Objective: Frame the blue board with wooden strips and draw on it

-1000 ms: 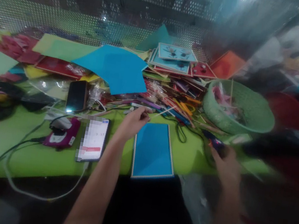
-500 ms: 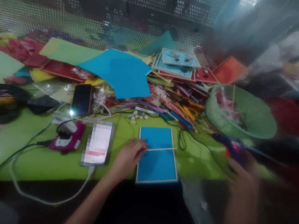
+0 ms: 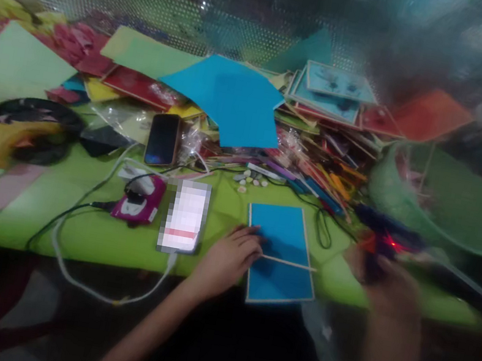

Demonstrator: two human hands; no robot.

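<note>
A thin pale stick (image 3: pixel 289 263) lies across a blue card (image 3: pixel 281 228) edged with pale strips, at the table's front edge. My left hand (image 3: pixel 229 259) pinches the stick's left end between thumb and fingers over the card's left side. The stick's right end sticks out past the card's right edge. To the right of the card, my right hand (image 3: pixel 380 276) is wrapped round a dark blue glue gun (image 3: pixel 383 233) with an orange trigger and a glowing red light. Motion blurs this hand and the gun, which is apart from the card.
A lit phone (image 3: pixel 185 217) on a white cable and a magenta power strip (image 3: pixel 139 203) lie left of my left hand. Behind are small pebbles (image 3: pixel 250 179), pens, and piled paper sheets (image 3: pixel 228 94). A green basket (image 3: pixel 456 200) stands right; a yellow glue gun (image 3: pixel 15 137) lies left.
The view has shifted, moving the scene rightward. My left hand has turned the stick from slanting up at its right end to nearly level. My right hand with the glue gun has come nearer the card.
</note>
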